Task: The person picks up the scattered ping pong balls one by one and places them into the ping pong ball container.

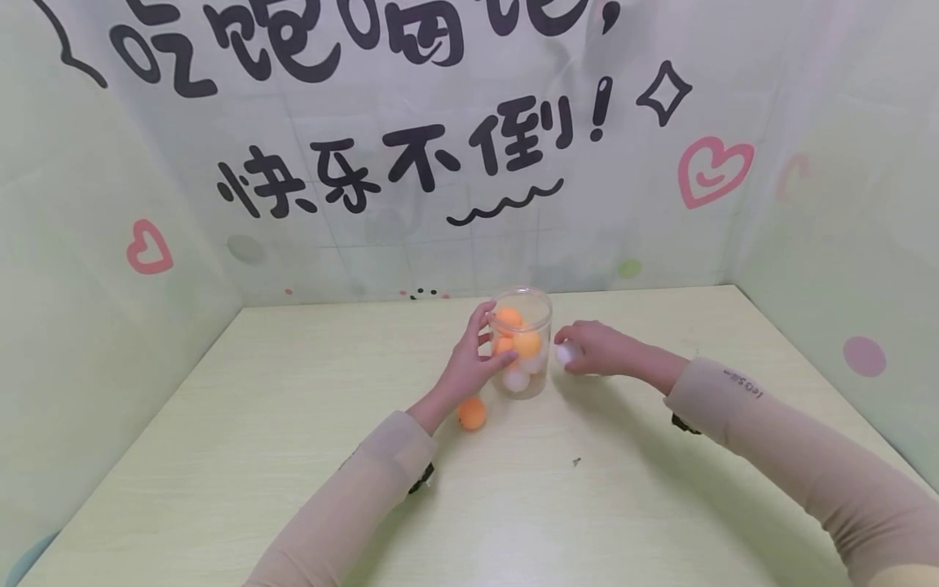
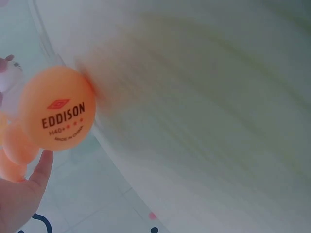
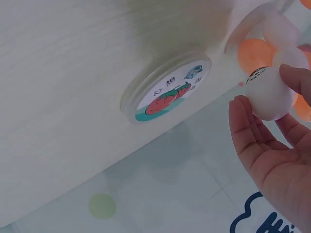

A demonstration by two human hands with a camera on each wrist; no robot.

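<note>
A clear plastic jar (image 1: pixel 522 346) stands upright on the pale table (image 1: pixel 293 424), lidless and partly filled with orange and white balls. My left hand (image 1: pixel 491 338) grips the jar's left side, thumb in front and fingers behind. Just right of the jar, my right hand (image 1: pixel 570 349) pinches a white ball (image 1: pixel 566 353) low over the table. In the right wrist view the fingers (image 3: pixel 248 131) curl round that white ball (image 3: pixel 266 94). A loose orange ball (image 1: pixel 472 413) lies by my left wrist. It fills the left wrist view, marked EDDISON (image 2: pixel 57 109).
The jar's round lid (image 3: pixel 167 87), with a strawberry label, lies flat on the table near the jar (image 3: pixel 257 34). Printed backdrop walls (image 1: pixel 469 163) close in the table at the back and on both sides.
</note>
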